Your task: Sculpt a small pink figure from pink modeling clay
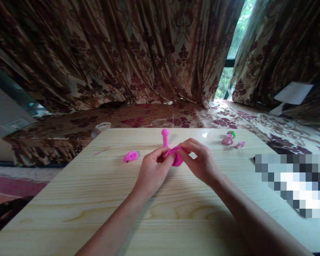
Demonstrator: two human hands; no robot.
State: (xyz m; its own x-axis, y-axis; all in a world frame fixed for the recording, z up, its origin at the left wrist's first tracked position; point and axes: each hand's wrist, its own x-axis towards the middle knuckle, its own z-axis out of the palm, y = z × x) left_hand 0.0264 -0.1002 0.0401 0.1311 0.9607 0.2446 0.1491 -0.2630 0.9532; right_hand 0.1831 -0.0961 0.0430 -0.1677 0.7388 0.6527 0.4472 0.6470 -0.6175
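Note:
Between both hands, over the middle of the table, is a soft, bright pink piece of modelling clay (pixel 178 160), thin and cupped in shape. My left hand (pixel 156 169) pinches its left side with thumb and fingers. My right hand (pixel 200 158) grips its upper right edge between thumb and fingertips. Just behind the hands stands an upright pink stick with a ball top (pixel 165 135); its lower end is hidden. A curled, petal-like pink piece (pixel 131 156) lies to the left of my left hand, touching neither hand.
At the table's far right sit a green-and-pink lump (pixel 228 139) and a small pale pink piece (pixel 240 144). A pixelated object (pixel 296 185) covers the right edge. Behind the wooden table (pixel 96 199) are a patterned ledge, curtains (pixel 149 53) and a white lamp (pixel 293 93).

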